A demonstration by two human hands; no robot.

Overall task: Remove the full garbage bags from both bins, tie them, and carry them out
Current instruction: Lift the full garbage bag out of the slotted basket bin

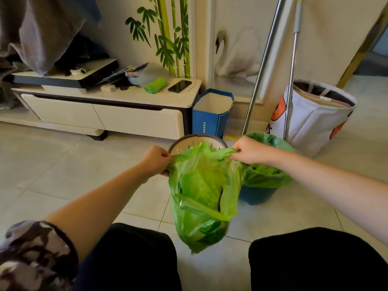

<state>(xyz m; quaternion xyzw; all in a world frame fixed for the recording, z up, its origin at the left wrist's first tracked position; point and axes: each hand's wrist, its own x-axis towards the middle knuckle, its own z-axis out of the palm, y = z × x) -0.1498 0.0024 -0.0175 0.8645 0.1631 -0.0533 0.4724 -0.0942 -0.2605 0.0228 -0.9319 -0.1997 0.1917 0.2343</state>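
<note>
Fingers (165,156) of left hand (156,160) & right hand (248,151) curl tight, each pinching a top edge of green garbage bag (201,196), which hangs above floor (84,164) before white perforated bin (195,141); blue bin (258,194), green-lined, just right.

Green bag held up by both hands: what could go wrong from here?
1. The bag hangs open between the left hand and right hand, untied; a tilt might spill its contents.
2. The thin film is stretched at both grips and could tear.
3. It hangs close to the blue bin, still lined; a swing could tip that bin.
</note>
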